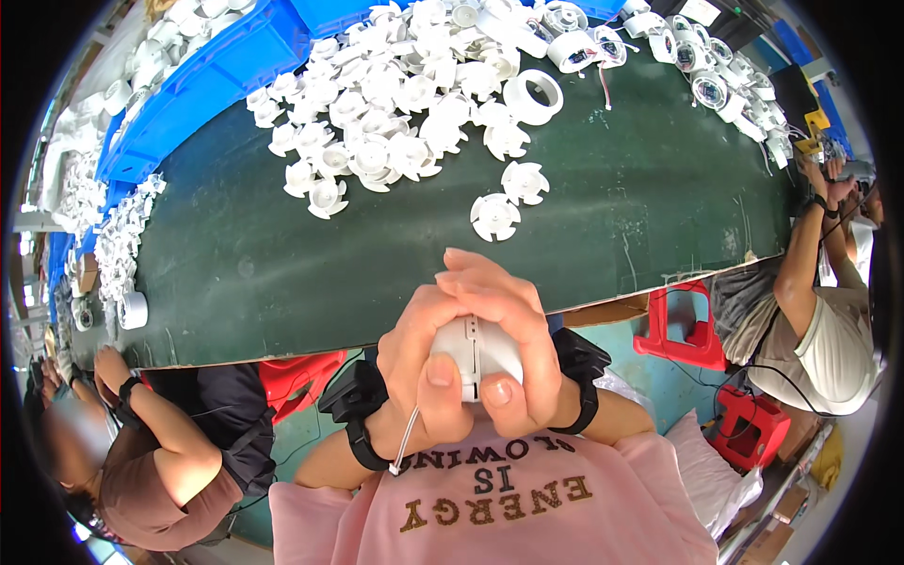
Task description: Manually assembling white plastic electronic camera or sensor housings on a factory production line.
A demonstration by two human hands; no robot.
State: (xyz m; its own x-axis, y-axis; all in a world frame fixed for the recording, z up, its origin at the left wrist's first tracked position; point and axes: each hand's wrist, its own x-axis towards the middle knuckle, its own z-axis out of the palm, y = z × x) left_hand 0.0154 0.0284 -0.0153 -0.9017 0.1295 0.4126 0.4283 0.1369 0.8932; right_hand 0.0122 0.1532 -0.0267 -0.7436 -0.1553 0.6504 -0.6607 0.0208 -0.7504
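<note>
Close to my chest, just off the table's near edge, both hands are wrapped round a white rounded plastic housing (499, 350) with a seam down its middle. My left hand (414, 363) grips its left side, thumb pressed on the front. My right hand (527, 353) closes over the right side, its thumb also on the front and its fingers overlapping the left ones at the top. A thin white cable (407, 438) with a small connector hangs below my left hand. The back of the housing is hidden by my fingers.
On the green table (273, 273) lies a big heap of white fan-like parts (377, 122), two apart from it (495, 217). Blue bins (202, 89) stand behind. Round units with wires (725, 85) are piled far right. Co-workers sit left (160, 461) and right (810, 339), near red stools (683, 325).
</note>
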